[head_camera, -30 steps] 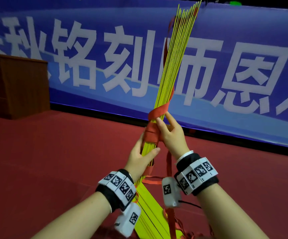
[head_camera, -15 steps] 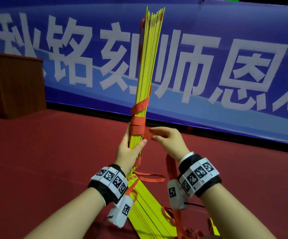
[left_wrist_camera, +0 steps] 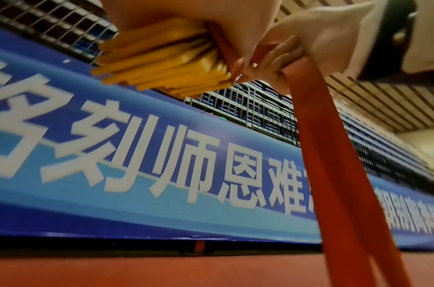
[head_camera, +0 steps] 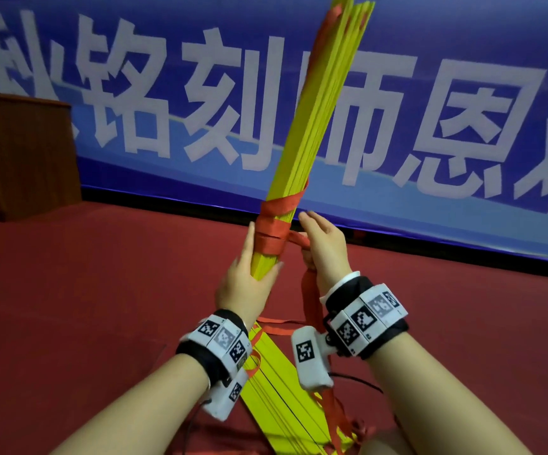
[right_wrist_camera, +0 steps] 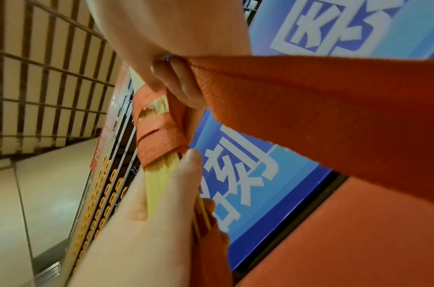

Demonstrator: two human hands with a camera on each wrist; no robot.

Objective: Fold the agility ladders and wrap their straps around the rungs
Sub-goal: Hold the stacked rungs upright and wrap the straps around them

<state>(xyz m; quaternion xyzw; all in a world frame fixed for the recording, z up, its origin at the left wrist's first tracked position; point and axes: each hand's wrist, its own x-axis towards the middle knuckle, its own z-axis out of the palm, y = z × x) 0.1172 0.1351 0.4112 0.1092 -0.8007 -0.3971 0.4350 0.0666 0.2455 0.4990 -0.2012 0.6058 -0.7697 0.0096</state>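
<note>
Pinching the flat red woven strap (head_camera: 298, 239) between curled fingers (right_wrist_camera: 184, 91), the right hand (head_camera: 323, 247) holds it just beside the bundle of thin yellow plastic rungs (head_camera: 312, 126), level with the red turns already wound there, while the strap's free length hangs below that hand toward the dark red floor (head_camera: 85, 290). The left hand (head_camera: 246, 284) is clenched round the same bundle directly under those turns, thumb lying along the slats, so the rungs stand tilted up in front of the blue banner with white characters (head_camera: 463, 110). Judging by the several laps in place, the wrapping step is under way on a ladder already folded. The next pass would call for steady tension on the strap and a firm left grip so the slats do not fan apart. A second stack of yellow rungs (head_camera: 275, 389) lies on the floor below the bundle. No container is in view.
</note>
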